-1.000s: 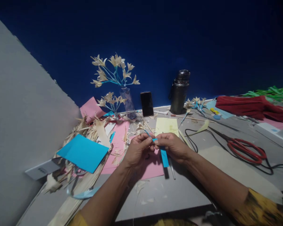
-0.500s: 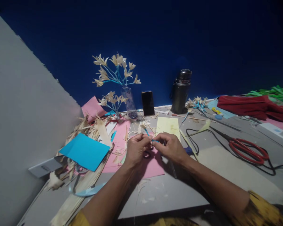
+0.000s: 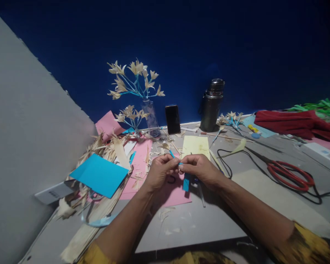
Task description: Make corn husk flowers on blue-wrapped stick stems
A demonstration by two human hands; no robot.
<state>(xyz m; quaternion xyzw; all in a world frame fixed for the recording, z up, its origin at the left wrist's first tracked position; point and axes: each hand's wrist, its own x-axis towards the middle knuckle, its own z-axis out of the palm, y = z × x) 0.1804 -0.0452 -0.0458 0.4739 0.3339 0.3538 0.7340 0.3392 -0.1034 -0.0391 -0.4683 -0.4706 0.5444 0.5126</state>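
Observation:
My left hand (image 3: 162, 169) pinches the blue-wrapped stem of a pale husk flower (image 3: 165, 146), whose petals point away from me. Close beside it, my right hand (image 3: 200, 168) is closed on a strip of blue paper (image 3: 186, 182), one end hanging below the fingers. The fingertips of both hands almost meet where strip and stem come together. A thin clear stick-like piece (image 3: 202, 196) shows below my right hand; whether that hand holds it I cannot tell. Under the hands lies pink paper (image 3: 178, 196).
Dry husks (image 3: 99, 223) and a blue sheet (image 3: 100, 176) lie left. Behind stand a glass vase (image 3: 151, 119) of husk flowers, a phone (image 3: 172, 120) and a flask (image 3: 211, 106). Right are red-handled scissors (image 3: 290, 176), a black cable (image 3: 228, 165), yellow paper (image 3: 195, 146) and red cloth (image 3: 297, 124).
The blue strip now hangs down below my right hand, where before only a short bit showed between the fingers. The flower has turned slightly. Both hands stay in nearly the same place.

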